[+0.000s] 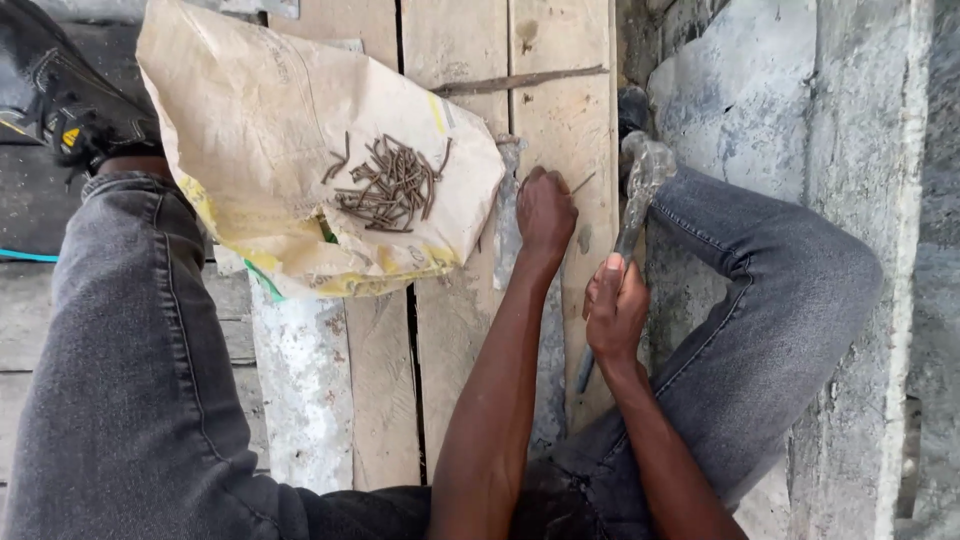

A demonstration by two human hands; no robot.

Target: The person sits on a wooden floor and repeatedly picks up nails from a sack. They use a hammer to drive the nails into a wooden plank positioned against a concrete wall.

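Nail (583, 182) placement is the work in hand: a single nail is pinched at the fingertips of the left hand (545, 212), which is closed around it, and its point is set against the wooden plank (565, 120) just beyond the knuckles. The nail's long axis is tilted, its head leaning away from the left hand toward the hammer side. The hammer (640, 185) is gripped in the right hand (613, 312), which is fully closed around the lower part of the handle. The handle runs forward and away from the right hand, and the hammer head is held raised just beside the nail, on the far side of it from the left hand. The left hand is the nearer to the nail; the right hand is set well back along the handle.

Loose nails (385, 185) are heaped on a crumpled paper sack (260, 120) on the outer side of the left hand. Rough planks laid side by side form the surface, with cement-stained patches. The person's knees, in grey jeans, are spread to either side. A grey masonry block wall (850, 150) stands beyond the right hand.
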